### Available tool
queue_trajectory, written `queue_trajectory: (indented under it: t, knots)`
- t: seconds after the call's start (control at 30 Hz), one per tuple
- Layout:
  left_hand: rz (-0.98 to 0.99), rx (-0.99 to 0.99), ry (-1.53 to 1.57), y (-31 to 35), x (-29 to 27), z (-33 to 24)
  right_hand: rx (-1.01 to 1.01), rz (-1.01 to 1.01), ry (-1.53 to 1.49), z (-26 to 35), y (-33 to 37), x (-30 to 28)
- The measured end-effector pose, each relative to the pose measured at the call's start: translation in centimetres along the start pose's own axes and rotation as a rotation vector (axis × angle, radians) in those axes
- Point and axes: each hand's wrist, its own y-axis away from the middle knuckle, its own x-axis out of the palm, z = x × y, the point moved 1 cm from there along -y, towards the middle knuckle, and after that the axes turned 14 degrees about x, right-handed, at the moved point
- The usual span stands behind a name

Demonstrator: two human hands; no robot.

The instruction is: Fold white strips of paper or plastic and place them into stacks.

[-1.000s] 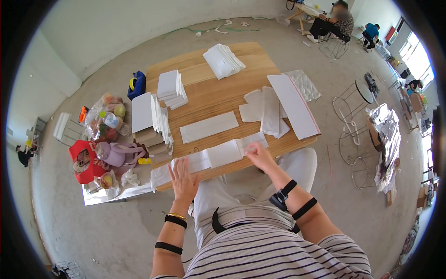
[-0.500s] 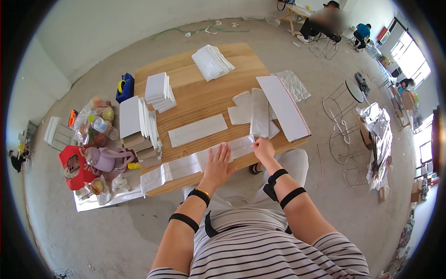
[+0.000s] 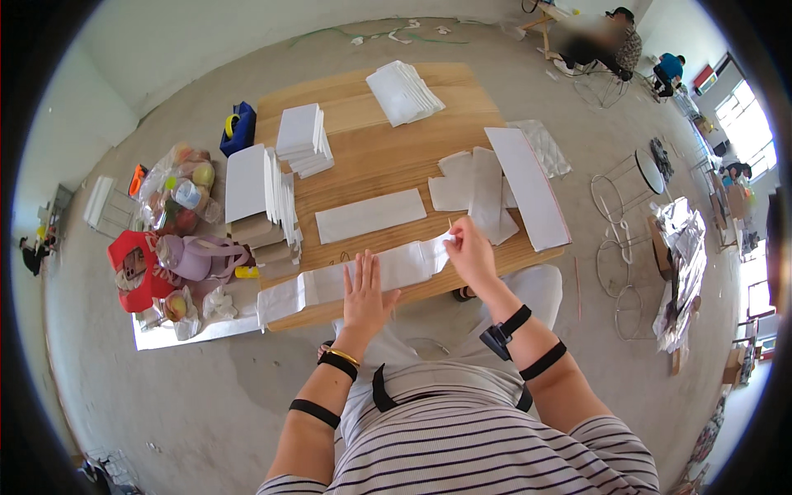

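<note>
A long white paper-like strip (image 3: 330, 283) lies along the table's near edge, creased across in a few places. My left hand (image 3: 368, 299) rests flat on its middle, fingers stretched out and thumb apart. At the strip's right end, my right hand (image 3: 470, 252) is closed in a pinch on its edge, which lifts slightly off the wood. Just beyond lies a second flat white strip (image 3: 371, 216), untouched. To the right of that, several loose white pieces (image 3: 480, 190) overlap one another, next to a long white board (image 3: 528, 188).
The wooden table (image 3: 346, 132) carries stacked white folded pieces (image 3: 404, 91), a smaller white stack (image 3: 302, 136) and a taller one (image 3: 247, 186). At left are a blue tape dispenser (image 3: 238, 129), bagged fruit (image 3: 186, 194), a red cap-like item (image 3: 134, 271) and a lilac bottle (image 3: 190, 257).
My left hand has slid left along the strip. The right hand still pinches the strip's right end, which is now raised and bent more. The whole view has shifted slightly.
</note>
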Motion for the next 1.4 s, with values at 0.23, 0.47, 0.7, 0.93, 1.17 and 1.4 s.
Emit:
queue_trajectory:
  t: [0.23,0.47,0.7,0.93,1.17,1.4]
  knots:
    - [0.009,0.019,0.013,0.6,1.3,0.7,-0.325,0.128,0.051,4.3,3.6,7.9]
    - [0.020,0.009,-0.021,0.8,2.1,1.0,-0.327,0.187,0.135,3.6,4.5,11.6]
    - [-0.096,-0.086,0.143,1.7,1.1,1.1,-0.351,0.275,0.245,2.8,4.2,11.4]
    - [-0.212,-0.063,0.205,1.4,-2.4,0.5,-0.107,0.318,-0.176,1.8,1.2,5.0]
    - [-0.040,0.295,0.155,-3.8,-2.2,-3.1,0.110,0.249,-0.228,-4.1,-2.1,1.1]
    - [0.057,0.417,0.036,-5.4,0.0,-1.9,0.150,0.311,-0.263,-6.2,-1.0,1.9]
